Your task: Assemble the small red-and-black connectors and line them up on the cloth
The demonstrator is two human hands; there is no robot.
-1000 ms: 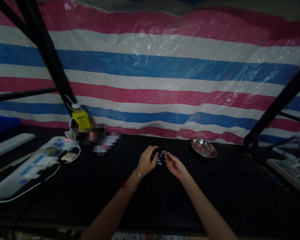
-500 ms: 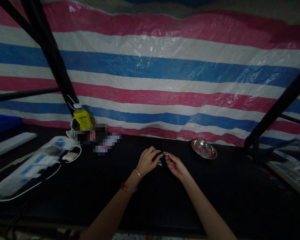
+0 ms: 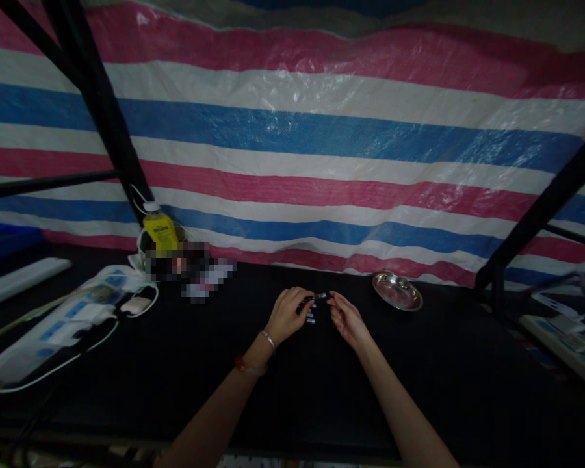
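Observation:
My left hand [image 3: 288, 313] is closed, palm down, with thumb and fingers around a slim dark stick-like piece [image 3: 319, 296] that has a silvery end pointing right. Just below its fingertips, several small black-and-silver pieces [image 3: 311, 321] lie on the black tabletop [image 3: 292, 390]; their kind is too small to tell. Close to the silvery end, my right hand [image 3: 348, 322] has its fingers curled and its thumb and forefinger brought together. Whether anything is between those fingertips cannot be made out.
To the right of my hands sits a shiny metal dish [image 3: 397, 290]. On the left lie a power strip [image 3: 63, 325] with white cables and a yellow bottle [image 3: 160, 231]. A striped sheet [image 3: 322, 149] hangs behind, between black frame posts [image 3: 526, 218].
My right hand has drawn slightly right, away from the left fingertips. More of the dark piece's silvery end now shows between the hands. My left hand has barely moved.

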